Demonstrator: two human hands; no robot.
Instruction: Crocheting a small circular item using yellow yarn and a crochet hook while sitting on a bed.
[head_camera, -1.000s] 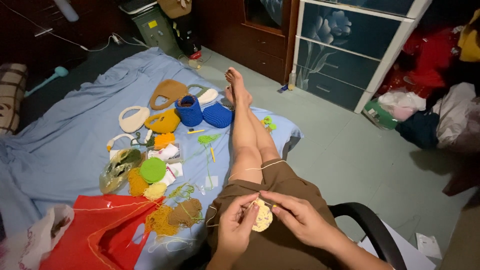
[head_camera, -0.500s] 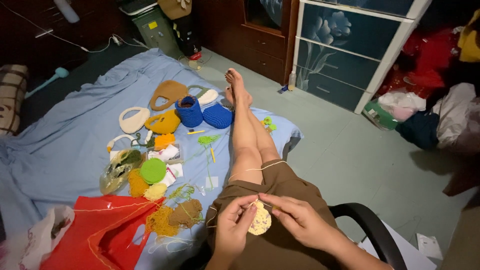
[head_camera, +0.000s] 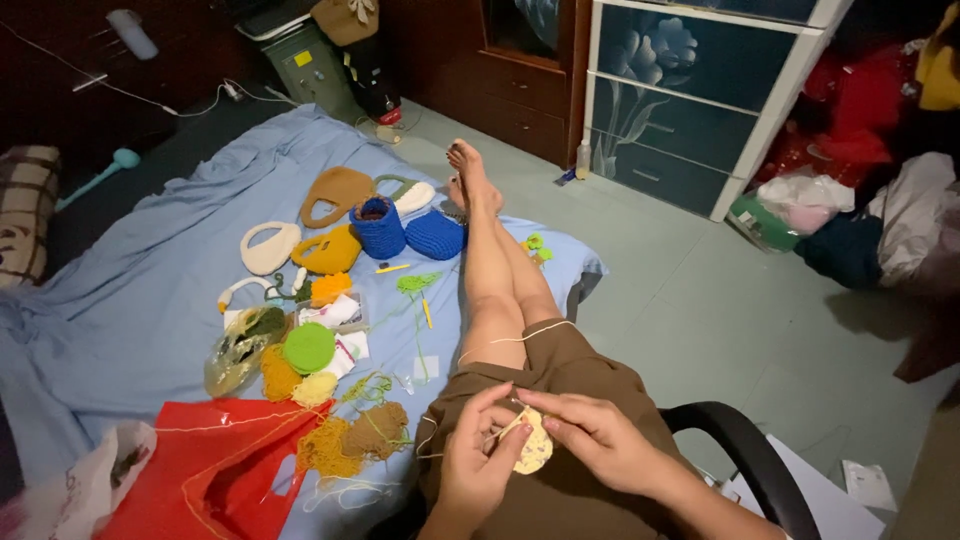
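Over my lap, my left hand (head_camera: 478, 455) and my right hand (head_camera: 592, 436) both pinch a small round cream crochet piece (head_camera: 533, 446). A thin cream yarn strand (head_camera: 510, 339) runs from it up across my thigh. My legs stretch out over a blue sheet (head_camera: 130, 300), feet near the far edge. Whether a hook is in my fingers I cannot tell.
On the sheet lie crocheted bags in tan (head_camera: 335, 192), cream (head_camera: 268, 246), mustard (head_camera: 325, 250) and blue (head_camera: 378, 226), a green disc (head_camera: 308, 347) and yarn heaps. A red plastic bag (head_camera: 205, 470) lies at the near left. A black chair arm (head_camera: 745, 450) curves at my right. A blue cabinet (head_camera: 700, 90) stands behind.
My hands have shifted slightly while working the cream piece; my right fingers have moved a little lower over it. Everything on the sheet stays put.
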